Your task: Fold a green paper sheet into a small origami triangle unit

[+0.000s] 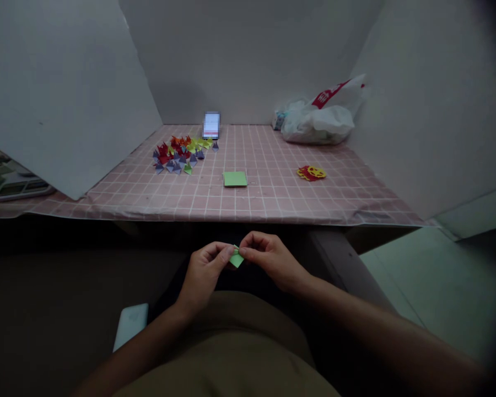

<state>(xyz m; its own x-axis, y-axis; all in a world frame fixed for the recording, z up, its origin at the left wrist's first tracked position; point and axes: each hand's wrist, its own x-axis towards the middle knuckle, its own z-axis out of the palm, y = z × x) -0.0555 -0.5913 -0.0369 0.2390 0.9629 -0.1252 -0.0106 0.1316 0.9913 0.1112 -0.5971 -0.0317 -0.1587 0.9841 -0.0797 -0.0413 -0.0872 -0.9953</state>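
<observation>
Between my hands, over my lap and below the table edge, is a small piece of folded green paper [237, 260]. My left hand [205, 271] pinches its left side with thumb and fingers. On the other side, my right hand [271, 258] has its thumb and index finger closed on the paper's upper right edge. Part of the paper is covered by my fingertips. A stack of square green paper [235, 179] lies on the table ahead. Farther left stand several small folded paper pieces [177, 156] in purple, red, orange and yellow.
A pink checked tablecloth [268, 201] covers the table. A lit phone [211, 125] leans at the back, with a white plastic bag [318, 124] to its right. Red and yellow cut-outs [311, 172] lie at right. White panels [66, 94] flank the table. A pale device [131, 325] rests beside my left forearm.
</observation>
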